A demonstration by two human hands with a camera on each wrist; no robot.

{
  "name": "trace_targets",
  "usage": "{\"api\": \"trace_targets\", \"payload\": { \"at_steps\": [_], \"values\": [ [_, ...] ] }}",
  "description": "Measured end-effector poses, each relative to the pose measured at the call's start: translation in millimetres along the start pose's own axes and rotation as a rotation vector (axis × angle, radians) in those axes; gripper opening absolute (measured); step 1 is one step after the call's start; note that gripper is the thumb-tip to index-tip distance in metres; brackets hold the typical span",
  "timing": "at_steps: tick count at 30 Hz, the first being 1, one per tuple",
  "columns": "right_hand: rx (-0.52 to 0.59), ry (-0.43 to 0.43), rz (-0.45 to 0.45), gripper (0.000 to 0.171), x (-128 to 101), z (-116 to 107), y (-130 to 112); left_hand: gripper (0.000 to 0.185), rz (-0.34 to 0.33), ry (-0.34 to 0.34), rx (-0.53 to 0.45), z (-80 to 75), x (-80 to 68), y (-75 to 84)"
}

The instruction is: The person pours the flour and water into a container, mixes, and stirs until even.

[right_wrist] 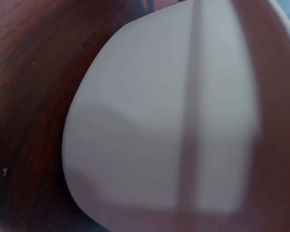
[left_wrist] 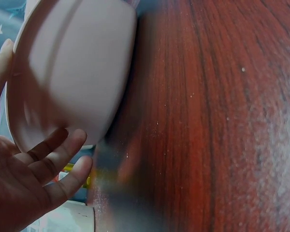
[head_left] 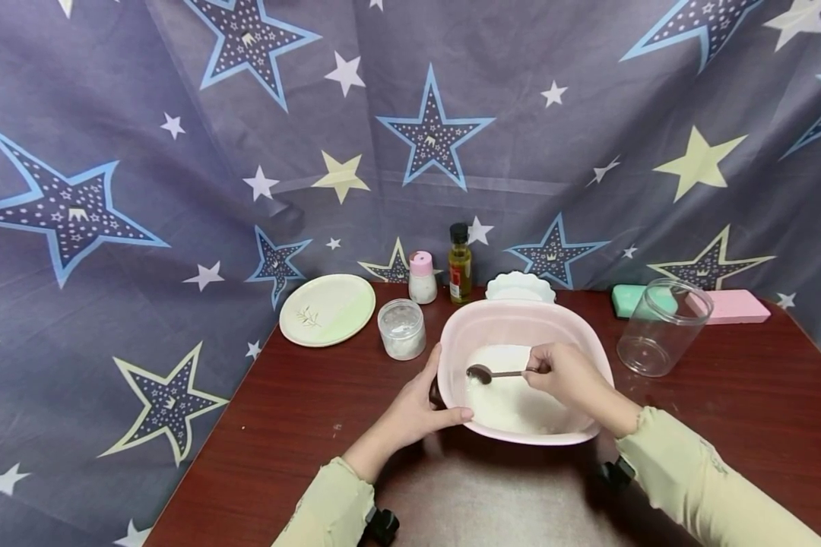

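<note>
A pink square bowl (head_left: 575, 328) holding white powder (head_left: 513, 395) stands on the dark red table (head_left: 301, 425). My left hand (head_left: 420, 406) grips its near-left rim, thumb over the edge and fingers under the side. In the left wrist view the left hand (left_wrist: 26, 176) cups the bowl's outer wall (left_wrist: 72, 67). My right hand (head_left: 566, 374) reaches into the bowl and pinches the handle of a dark spoon (head_left: 494, 373), whose scoop hovers over the powder. The right wrist view is a blurred close-up of the pink bowl (right_wrist: 159, 135).
Behind the bowl stand a small clear jar of white powder (head_left: 401, 329), a pink-capped shaker (head_left: 422, 277), an oil bottle (head_left: 460, 264) and a white scalloped dish (head_left: 520, 287). A pale green plate (head_left: 327, 309) lies far left. An empty clear jar (head_left: 664, 327), tilted, a green block (head_left: 628, 298) and a pink block (head_left: 728, 306) sit right.
</note>
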State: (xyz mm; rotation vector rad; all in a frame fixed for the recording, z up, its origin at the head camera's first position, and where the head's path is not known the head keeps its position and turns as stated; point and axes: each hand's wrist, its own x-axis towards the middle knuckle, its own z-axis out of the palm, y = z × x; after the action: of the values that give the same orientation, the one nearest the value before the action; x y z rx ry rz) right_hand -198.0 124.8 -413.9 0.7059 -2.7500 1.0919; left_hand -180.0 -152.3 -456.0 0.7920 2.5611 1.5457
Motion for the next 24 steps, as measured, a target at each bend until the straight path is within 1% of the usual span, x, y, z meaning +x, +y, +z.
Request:
{"api": "trace_targets", "payload": {
  "at_steps": [6,13,17,20,24],
  "values": [
    [-0.061,0.062,0.031,0.025,3,0,1,0.111,-0.030,0.002,0.007,0.9,-0.1,0.4],
    [-0.200,0.100,0.091,0.021,1,-11,4,0.110,-0.011,0.003,0.007,0.7,0.0,-0.6],
    [-0.252,0.109,0.110,0.021,-2,-20,7,0.110,0.007,0.006,0.006,0.2,-0.1,-1.4],
    [-0.271,0.112,0.113,0.021,-7,-27,10,0.110,0.016,0.003,0.004,0.3,0.2,-2.2],
    [-0.269,0.099,0.113,0.020,-13,-38,13,0.109,0.014,-0.001,-0.001,0.5,0.5,-2.2]
  ]
}}
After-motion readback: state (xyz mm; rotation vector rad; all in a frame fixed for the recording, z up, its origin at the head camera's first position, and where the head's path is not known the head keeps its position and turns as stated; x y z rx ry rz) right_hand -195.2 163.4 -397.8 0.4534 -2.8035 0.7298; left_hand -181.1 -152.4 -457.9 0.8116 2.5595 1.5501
